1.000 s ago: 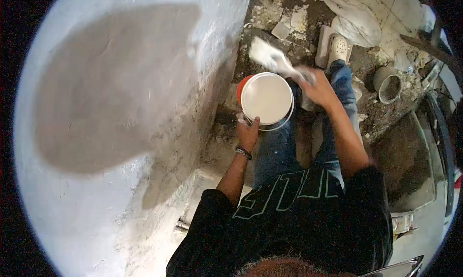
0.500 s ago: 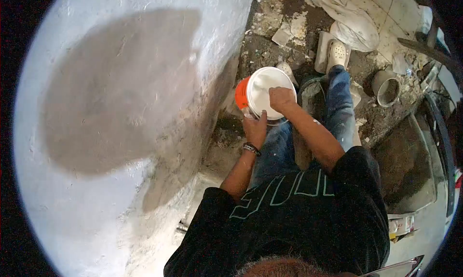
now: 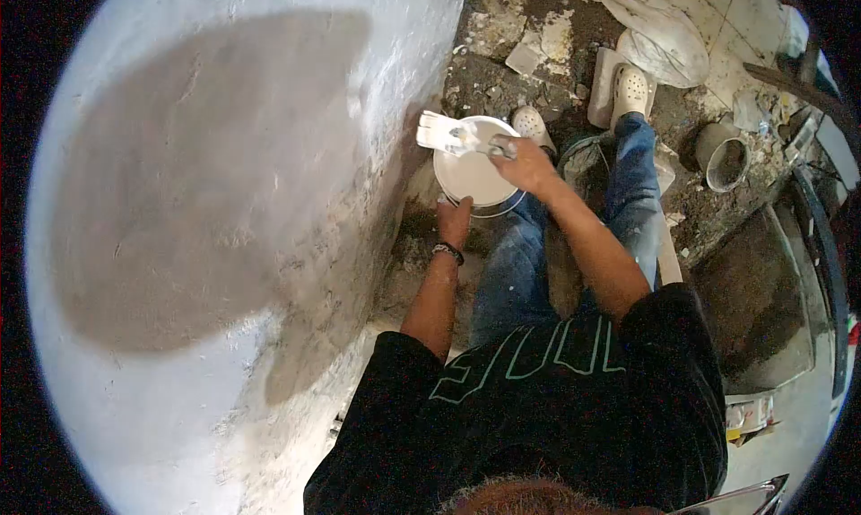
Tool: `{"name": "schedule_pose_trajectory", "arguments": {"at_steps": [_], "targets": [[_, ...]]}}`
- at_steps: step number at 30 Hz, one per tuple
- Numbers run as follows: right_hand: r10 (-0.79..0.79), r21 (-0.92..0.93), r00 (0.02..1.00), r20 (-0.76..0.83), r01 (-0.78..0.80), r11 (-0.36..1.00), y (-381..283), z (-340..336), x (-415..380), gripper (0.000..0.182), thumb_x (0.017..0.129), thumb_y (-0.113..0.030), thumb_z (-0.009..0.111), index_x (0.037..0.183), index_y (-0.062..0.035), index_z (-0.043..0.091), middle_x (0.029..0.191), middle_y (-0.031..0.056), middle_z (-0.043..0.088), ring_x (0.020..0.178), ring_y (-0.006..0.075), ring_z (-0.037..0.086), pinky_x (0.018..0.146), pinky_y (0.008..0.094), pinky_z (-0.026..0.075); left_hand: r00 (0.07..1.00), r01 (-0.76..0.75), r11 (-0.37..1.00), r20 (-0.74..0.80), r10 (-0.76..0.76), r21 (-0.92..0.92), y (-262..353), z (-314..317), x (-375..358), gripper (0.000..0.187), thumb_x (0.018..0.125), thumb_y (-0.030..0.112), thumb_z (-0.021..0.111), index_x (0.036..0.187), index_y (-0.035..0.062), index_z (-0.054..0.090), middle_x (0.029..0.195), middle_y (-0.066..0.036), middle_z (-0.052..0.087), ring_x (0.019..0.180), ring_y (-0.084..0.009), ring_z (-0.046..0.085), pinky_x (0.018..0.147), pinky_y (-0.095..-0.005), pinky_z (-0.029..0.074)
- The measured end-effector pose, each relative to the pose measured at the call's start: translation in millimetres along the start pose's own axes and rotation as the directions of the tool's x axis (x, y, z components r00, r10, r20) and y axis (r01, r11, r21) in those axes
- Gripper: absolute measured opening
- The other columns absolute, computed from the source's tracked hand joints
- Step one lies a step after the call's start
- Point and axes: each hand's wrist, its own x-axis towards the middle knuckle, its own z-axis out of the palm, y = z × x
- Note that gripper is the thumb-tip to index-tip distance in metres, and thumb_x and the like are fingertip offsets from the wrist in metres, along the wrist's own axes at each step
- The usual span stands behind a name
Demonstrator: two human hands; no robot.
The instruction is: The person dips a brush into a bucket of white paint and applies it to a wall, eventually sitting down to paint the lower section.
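Above the bucket, my right hand is closed around the handle of a brush, whose wide head is coated white and points left toward the wall. The white bucket contains a pale, whitish liquid. My left hand grips the bucket's near rim, with the thumb on top and the other fingers mostly hidden behind its side.
A pale wall with a large shadow fills the left side. Rubble and dirt cover the floor ahead. A small round container stands at right, near a large trough. White cloth lies at the top.
My right hand has lifted the brush out of the bucket, so its head now shows over the left rim. The bucket and my left hand have shifted slightly left.
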Motion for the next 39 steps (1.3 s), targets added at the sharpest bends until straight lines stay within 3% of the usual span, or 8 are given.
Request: {"name": "schedule_pose_trajectory", "arguments": {"at_steps": [6, 10, 13, 19, 22, 26, 33, 39], "targets": [[-0.085, -0.061, 0.993, -0.078, 0.080, 0.995, -78, 19, -4, 0.035, 0.084, -0.033, 0.060, 0.111, -0.0100, 0.062, 0.106, 0.0158, 0.067, 0.101, 0.0357, 0.063, 0.088, 0.0466, 0.050, 0.996, 0.025, 0.964, 0.073, -0.046, 0.263, -118, 16, 32, 0.046, 0.080, 0.028, 0.070, 0.098, -0.0127, 0.061, 0.100, -0.027, 0.066, 0.091, -0.0359, 0.064, 0.079, -0.0463, 0.048], [0.116, -0.128, 0.993, 0.012, -0.114, 0.985, -66, -5, -6, 0.029, 0.084, -0.029, 0.057, 0.106, -0.0106, 0.060, 0.102, 0.0168, 0.065, 0.095, 0.0373, 0.063, 0.080, 0.0478, 0.052, 0.961, -0.102, 0.959, 0.276, 0.026, 0.266, -34, 29, -31, 0.056, 0.082, 0.032, 0.067, 0.110, -0.0144, 0.055, 0.103, -0.031, 0.064, 0.092, -0.0454, 0.063, 0.076, -0.0481, 0.047], [0.037, -0.066, 0.995, -0.090, -0.043, 0.997, -58, 14, 27, 0.029, 0.084, -0.027, 0.057, 0.105, -0.0084, 0.060, 0.100, 0.0179, 0.065, 0.095, 0.0378, 0.063, 0.079, 0.0481, 0.052, 0.966, -0.187, 0.818, 0.251, 0.054, 0.545, -78, 64, -29, 0.060, 0.083, 0.032, 0.065, 0.123, -0.0101, 0.049, 0.112, -0.031, 0.060, 0.098, -0.0444, 0.061, 0.083, -0.0486, 0.046], [-0.284, 0.061, 0.935, -0.211, 0.303, 0.951, -93, 37, -34, 0.030, 0.081, -0.018, 0.061, 0.109, -0.0075, 0.060, 0.106, 0.0167, 0.064, 0.092, 0.0387, 0.064, 0.080, 0.0469, 0.053, 0.907, -0.302, 0.741, 0.420, 0.031, 0.599, -113, 85, -42, 0.062, 0.085, 0.038, 0.062, 0.126, -0.0061, 0.047, 0.110, -0.029, 0.062, 0.098, -0.0433, 0.061, 0.084, -0.0495, 0.047], [-0.255, 0.083, 0.963, 0.091, 0.248, 0.965, -110, -2, -77, 0.037, 0.080, -0.018, 0.063, 0.116, -0.0102, 0.061, 0.110, 0.0163, 0.065, 0.092, 0.0384, 0.065, 0.080, 0.0428, 0.055, 0.896, -0.333, 0.739, 0.441, 0.054, 0.585, -118, 86, -49, 0.063, 0.085, 0.040, 0.060, 0.127, -0.0041, 0.047, 0.108, -0.027, 0.062, 0.098, -0.0428, 0.061, 0.085, -0.0499, 0.048], [-0.501, 0.194, 0.863, -0.065, 0.503, 0.842, -42, 1, -46, 0.048, 0.083, -0.020, 0.062, 0.130, -0.0158, 0.056, 0.110, 0.0179, 0.065, 0.096, 0.0375, 0.065, 0.083, 0.0405, 0.055, 0.877, -0.396, 0.732, 0.464, 0.124, 0.554, -101, 88, -49, 0.063, 0.087, 0.044, 0.058, 0.130, -0.0015, 0.046, 0.106, -0.025, 0.063, 0.098, -0.0422, 0.061, 0.085, -0.0504, 0.048], [-0.113, -0.193, 0.989, 0.092, 0.129, 0.973, -13, 10, 86, 0.033, 0.095, -0.029, 0.048, 0.126, -0.0209, 0.058, 0.129, 0.0087, 0.059, 0.113, 0.0326, 0.058, 0.093, 0.0441, 0.049, 0.879, -0.338, 0.762, 0.475, 0.045, 0.553, -64, 89, -43, 0.065, 0.086, 0.044, 0.060, 0.128, -0.0030, 0.044, 0.092, -0.030, 0.065, 0.088, -0.0440, 0.064, 0.078, -0.0522, 0.051], [-0.016, -0.300, 1.000, 0.013, 0.019, 0.954, 32, 36, 105, 0.039, 0.091, -0.026, 0.051, 0.126, -0.0096, 0.055, 0.112, 0.0174, 0.065, 0.097, 0.0352, 0.065, 0.085, 0.0455, 0.053, 0.847, -0.401, 0.638, 0.531, -0.015, 0.658, -58, 91, -34, 0.066, 0.088, 0.044, 0.057, 0.133, -0.0022, 0.041, 0.090, -0.027, 0.066, 0.079, -0.0386, 0.066, 0.068, -0.0496, 0.053]]}}
